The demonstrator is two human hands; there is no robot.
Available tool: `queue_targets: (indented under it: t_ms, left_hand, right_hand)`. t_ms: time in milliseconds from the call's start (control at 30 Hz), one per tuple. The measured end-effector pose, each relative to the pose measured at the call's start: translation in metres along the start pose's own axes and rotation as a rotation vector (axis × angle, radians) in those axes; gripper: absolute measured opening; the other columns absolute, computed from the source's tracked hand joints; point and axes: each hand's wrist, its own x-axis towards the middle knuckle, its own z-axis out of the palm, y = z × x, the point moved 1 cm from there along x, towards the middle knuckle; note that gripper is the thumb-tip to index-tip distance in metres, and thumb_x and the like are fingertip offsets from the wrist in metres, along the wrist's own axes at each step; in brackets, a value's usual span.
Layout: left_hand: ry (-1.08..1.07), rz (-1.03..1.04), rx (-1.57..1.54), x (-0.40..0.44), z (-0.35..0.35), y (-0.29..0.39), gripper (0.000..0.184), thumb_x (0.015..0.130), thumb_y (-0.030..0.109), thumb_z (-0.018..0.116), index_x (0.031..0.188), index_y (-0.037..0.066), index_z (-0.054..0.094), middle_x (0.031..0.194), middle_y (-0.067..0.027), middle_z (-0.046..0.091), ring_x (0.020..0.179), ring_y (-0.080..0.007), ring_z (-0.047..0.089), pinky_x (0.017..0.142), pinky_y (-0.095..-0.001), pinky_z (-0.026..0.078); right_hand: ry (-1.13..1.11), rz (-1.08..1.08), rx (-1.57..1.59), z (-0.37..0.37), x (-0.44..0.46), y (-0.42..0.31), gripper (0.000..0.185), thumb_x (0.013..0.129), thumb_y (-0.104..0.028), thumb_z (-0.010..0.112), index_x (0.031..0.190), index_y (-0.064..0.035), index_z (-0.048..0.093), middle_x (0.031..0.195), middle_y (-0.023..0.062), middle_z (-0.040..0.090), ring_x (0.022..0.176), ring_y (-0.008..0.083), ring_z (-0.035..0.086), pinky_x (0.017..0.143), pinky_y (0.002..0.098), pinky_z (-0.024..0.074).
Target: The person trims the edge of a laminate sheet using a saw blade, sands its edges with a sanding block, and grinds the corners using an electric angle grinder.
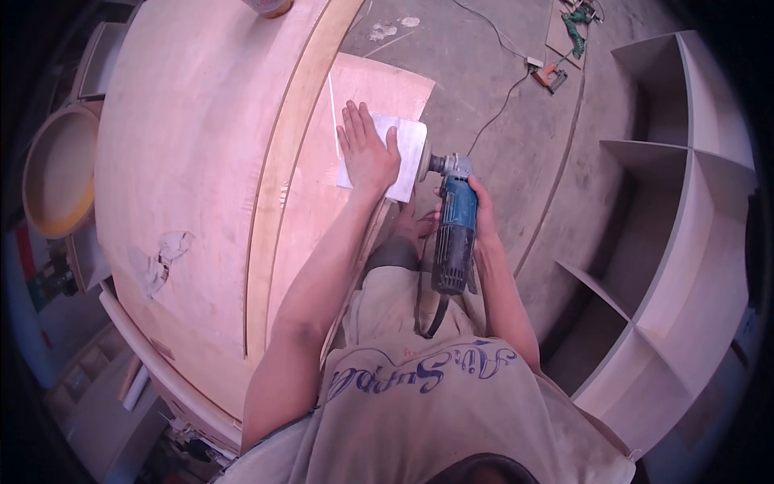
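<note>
Lettered shirt [435,415] nearest, a white piece [409,145] overlies pinkish board [383,81] beside grey floor [455,60].

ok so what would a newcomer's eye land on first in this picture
Probably the blue power tool in the right hand, its disc at the edge of the pale piece under the left hand. Next, perhaps the shelf-like unit along the picture's right side, and the lettered shirt at the bottom.

It was a woodworking workshop, all right: a blue power tool [457,230] was out, pale wooden shelving [697,234] stood by, and an orange tool [551,79] lay on the worn floor [536,161]!
</note>
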Motion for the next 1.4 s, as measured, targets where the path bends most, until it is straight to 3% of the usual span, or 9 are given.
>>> queue_targets:
  t_ms: [133, 233, 533, 833, 1133, 1233, 1400]
  left_hand:
    - [-0.012, 0.002, -0.003, 0.001, 0.0, 0.001, 0.079, 0.099, 0.041, 0.048, 0.155, -0.004, 0.017, 0.162, -0.0263, 0.016, 0.152, -0.038, 0.012, 0.123, -0.0508, 0.009]
    - [-0.023, 0.029, -0.034, 0.0, -0.004, 0.002, 0.082, 0.098, 0.043, 0.05, 0.155, -0.005, 0.016, 0.162, -0.028, 0.016, 0.152, -0.0393, 0.012, 0.123, -0.0501, 0.009]
    - [-0.072, 0.188, -0.056, 0.006, -0.007, -0.011, 0.084, 0.097, 0.043, 0.053, 0.154, -0.007, 0.017, 0.161, -0.0295, 0.015, 0.152, -0.0415, 0.012, 0.123, -0.0499, 0.01]
    - [-0.114, 0.24, -0.092, 0.008, -0.009, -0.016, 0.084, 0.097, 0.044, 0.052, 0.154, -0.007, 0.018, 0.162, -0.0283, 0.015, 0.152, -0.0413, 0.012, 0.123, -0.05, 0.011]
    - [-0.199, 0.396, -0.09, 0.019, -0.012, -0.028, 0.083, 0.098, 0.046, 0.05, 0.154, -0.006, 0.019, 0.162, -0.0272, 0.016, 0.152, -0.0406, 0.014, 0.123, -0.0496, 0.013]
    - [-0.224, 0.451, -0.098, 0.025, -0.015, -0.031, 0.082, 0.098, 0.046, 0.05, 0.154, -0.006, 0.02, 0.162, -0.0265, 0.017, 0.151, -0.04, 0.016, 0.124, -0.0487, 0.013]
    - [-0.271, 0.533, -0.088, 0.032, -0.017, -0.034, 0.082, 0.098, 0.045, 0.05, 0.154, -0.006, 0.02, 0.162, -0.0259, 0.018, 0.151, -0.039, 0.016, 0.124, -0.0474, 0.015]
  right_hand:
    - [0.008, -0.041, -0.012, 0.002, -0.001, 0.002, 0.062, 0.094, -0.053, 0.054, 0.115, 0.0047, 0.056, 0.097, 0.0168, 0.067, 0.069, 0.0261, 0.071, 0.063, 0.0361, 0.0625]
    - [-0.036, 0.049, 0.079, -0.001, 0.004, 0.004, 0.062, 0.094, -0.054, 0.055, 0.117, 0.0043, 0.056, 0.096, 0.0165, 0.067, 0.069, 0.0261, 0.07, 0.062, 0.0365, 0.0622]
    - [0.007, -0.078, -0.06, 0.007, 0.006, -0.014, 0.065, 0.093, -0.056, 0.055, 0.118, 0.0047, 0.055, 0.097, 0.0166, 0.066, 0.067, 0.0265, 0.07, 0.061, 0.0375, 0.0617]
    - [0.018, 0.006, -0.081, -0.002, 0.009, -0.022, 0.066, 0.091, -0.057, 0.056, 0.119, 0.0028, 0.056, 0.099, 0.0179, 0.067, 0.068, 0.0266, 0.07, 0.063, 0.0369, 0.0623]
    - [0.009, -0.007, -0.312, -0.008, 0.005, -0.041, 0.065, 0.094, -0.055, 0.053, 0.122, 0.0033, 0.055, 0.108, 0.0177, 0.067, 0.071, 0.0221, 0.07, 0.064, 0.0348, 0.0621]
    - [0.005, 0.036, -0.252, -0.009, 0.004, -0.047, 0.063, 0.095, -0.046, 0.056, 0.145, -0.0145, 0.034, 0.105, 0.0202, 0.066, 0.071, 0.0273, 0.07, 0.062, 0.0373, 0.0625]
    - [-0.015, 0.048, -0.273, -0.013, 0.007, -0.05, 0.064, 0.096, -0.043, 0.056, 0.148, -0.0173, 0.03, 0.105, 0.0203, 0.066, 0.069, 0.0268, 0.069, 0.061, 0.0377, 0.0617]
